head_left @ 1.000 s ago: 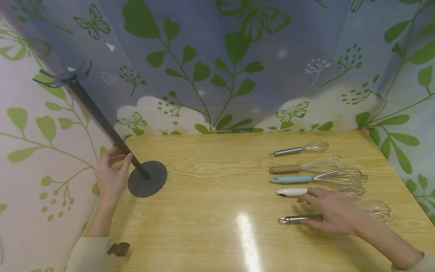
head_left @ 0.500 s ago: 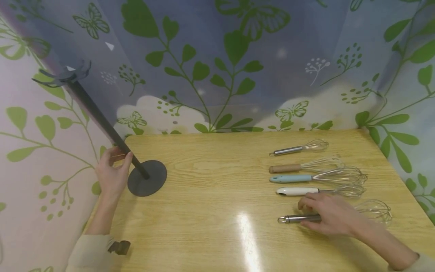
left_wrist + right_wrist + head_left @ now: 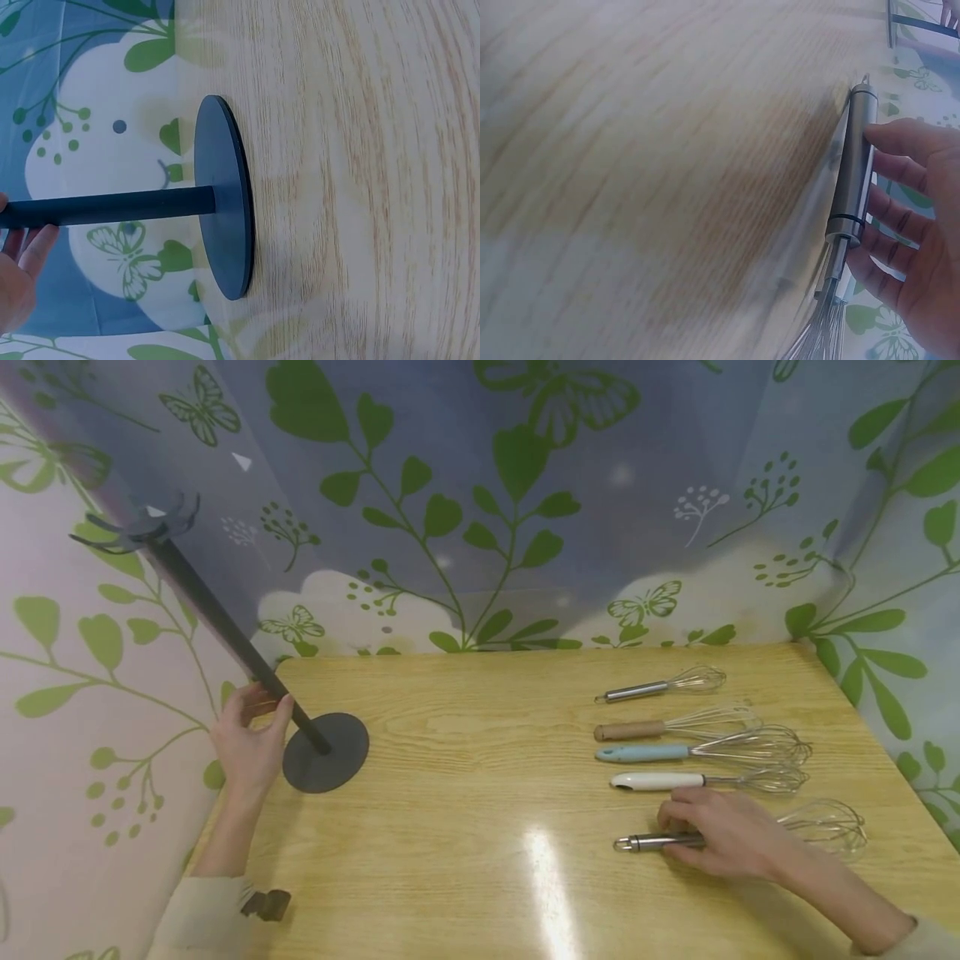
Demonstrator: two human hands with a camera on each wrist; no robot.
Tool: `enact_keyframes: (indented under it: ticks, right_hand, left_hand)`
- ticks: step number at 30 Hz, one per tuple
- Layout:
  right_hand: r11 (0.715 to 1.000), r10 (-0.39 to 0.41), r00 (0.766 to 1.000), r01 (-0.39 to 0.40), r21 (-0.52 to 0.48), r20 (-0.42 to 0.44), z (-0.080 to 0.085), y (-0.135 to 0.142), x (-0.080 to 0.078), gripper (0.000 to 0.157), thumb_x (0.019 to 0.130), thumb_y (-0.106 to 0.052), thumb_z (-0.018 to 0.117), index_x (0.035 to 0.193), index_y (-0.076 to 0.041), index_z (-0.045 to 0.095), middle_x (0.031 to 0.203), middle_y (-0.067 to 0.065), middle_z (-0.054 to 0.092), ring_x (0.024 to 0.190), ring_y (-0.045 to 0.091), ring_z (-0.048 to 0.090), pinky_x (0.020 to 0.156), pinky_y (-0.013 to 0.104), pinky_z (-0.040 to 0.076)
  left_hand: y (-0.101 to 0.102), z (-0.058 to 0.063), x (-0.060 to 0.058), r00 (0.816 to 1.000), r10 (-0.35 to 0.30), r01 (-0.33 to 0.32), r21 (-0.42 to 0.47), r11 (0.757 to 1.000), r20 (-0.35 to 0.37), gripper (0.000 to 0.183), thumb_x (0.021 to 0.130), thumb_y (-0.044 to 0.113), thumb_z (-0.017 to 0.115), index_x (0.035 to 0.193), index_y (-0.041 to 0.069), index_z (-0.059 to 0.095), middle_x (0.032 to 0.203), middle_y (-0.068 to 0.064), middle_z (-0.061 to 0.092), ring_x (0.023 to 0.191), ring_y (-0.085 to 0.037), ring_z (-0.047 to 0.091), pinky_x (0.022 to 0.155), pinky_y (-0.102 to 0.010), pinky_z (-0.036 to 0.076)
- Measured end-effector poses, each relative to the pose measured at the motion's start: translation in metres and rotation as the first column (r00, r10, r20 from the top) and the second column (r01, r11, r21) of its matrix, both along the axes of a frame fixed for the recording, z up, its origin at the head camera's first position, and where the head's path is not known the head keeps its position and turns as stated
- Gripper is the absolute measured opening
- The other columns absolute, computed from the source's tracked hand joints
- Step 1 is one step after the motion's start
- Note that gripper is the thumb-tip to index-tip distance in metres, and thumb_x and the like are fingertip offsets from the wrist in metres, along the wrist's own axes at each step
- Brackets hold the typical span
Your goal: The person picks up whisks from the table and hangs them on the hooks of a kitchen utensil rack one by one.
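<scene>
My left hand (image 3: pixel 249 743) pinches the lower pole of a black hook stand (image 3: pixel 217 618), which is upright at the table's left side. In the left wrist view the stand's round base (image 3: pixel 225 199) lies flat on the wood. At the right, my right hand (image 3: pixel 723 835) holds the steel handle of the nearest whisk (image 3: pixel 648 842) between thumb and fingers. The right wrist view shows the thumb on that steel handle (image 3: pixel 853 165), with the other fingers along its far side. The whisk lies on the table, and my hand hides part of it.
Beyond my right hand lie several more whisks: a white-handled whisk (image 3: pixel 656 782), a blue-handled whisk (image 3: pixel 645 752), a wooden-handled whisk (image 3: pixel 630 731) and a small steel whisk (image 3: pixel 637 692). Patterned curtains (image 3: pixel 480 527) border the wooden table (image 3: pixel 465 760) at the back and sides.
My right hand has come slightly nearer and down onto the steel whisk's handle, its fingers drawing in. More of the white-handled whisk shows now. My left hand stays on the pole.
</scene>
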State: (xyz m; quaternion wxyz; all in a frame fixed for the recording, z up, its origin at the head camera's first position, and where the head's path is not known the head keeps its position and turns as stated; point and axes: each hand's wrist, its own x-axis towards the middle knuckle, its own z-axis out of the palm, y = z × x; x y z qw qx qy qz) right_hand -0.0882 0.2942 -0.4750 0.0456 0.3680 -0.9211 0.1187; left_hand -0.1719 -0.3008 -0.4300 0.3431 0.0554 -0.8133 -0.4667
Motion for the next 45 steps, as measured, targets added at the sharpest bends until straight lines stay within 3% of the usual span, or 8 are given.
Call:
enact_keyframes:
  ticks: [7,15,36,45]
  right_hand:
    - [1.000,-0.016,0.999,0.015,0.010,0.034,0.000,0.000,0.000,0.026,0.079,-0.035,0.090,0.087,-0.037,0.066,0.080,-0.022,0.047,0.068,-0.011,0.034,0.054,0.015,0.031]
    - [1.000,-0.014,1.000,0.013,0.010,0.018,0.000,-0.001,0.001,0.027,0.077,-0.034,0.091,0.085,-0.037,0.066,0.080,-0.022,0.049,0.068,-0.012,0.036,0.053,0.015,0.033]
    - [1.000,-0.019,0.999,0.019,0.019,0.029,0.001,-0.002,0.001,0.026,0.078,-0.034,0.091,0.085,-0.037,0.066,0.080,-0.022,0.048,0.068,-0.011,0.034,0.054,0.015,0.031]
    - [1.000,-0.017,1.000,0.017,0.014,0.023,0.001,-0.003,0.000,0.027,0.078,-0.035,0.091,0.085,-0.038,0.066,0.079,-0.022,0.047,0.067,-0.011,0.033,0.054,0.015,0.030]
  left_hand:
    - [0.001,0.000,0.001,1.000,0.012,-0.012,0.004,1.000,-0.008,0.034,0.092,0.002,0.077,0.123,-0.009,0.067,0.097,0.032,0.059,0.083,0.017,0.061,0.084,-0.004,0.049]
    - [0.003,0.001,0.001,1.000,0.011,-0.011,0.018,1.000,0.001,0.034,0.092,0.002,0.077,0.124,-0.007,0.068,0.098,0.032,0.059,0.083,0.016,0.061,0.077,-0.003,0.050]
    - [0.012,0.002,0.001,0.999,0.018,-0.020,0.048,0.999,0.051,0.037,0.094,0.008,0.076,0.127,-0.005,0.067,0.097,0.033,0.059,0.084,0.014,0.061,0.078,-0.009,0.051]
    - [0.029,0.000,0.002,0.997,-0.061,0.059,0.040,0.997,0.044,0.033,0.092,0.008,0.079,0.122,-0.003,0.069,0.096,0.025,0.062,0.081,0.014,0.063,0.076,-0.007,0.051]
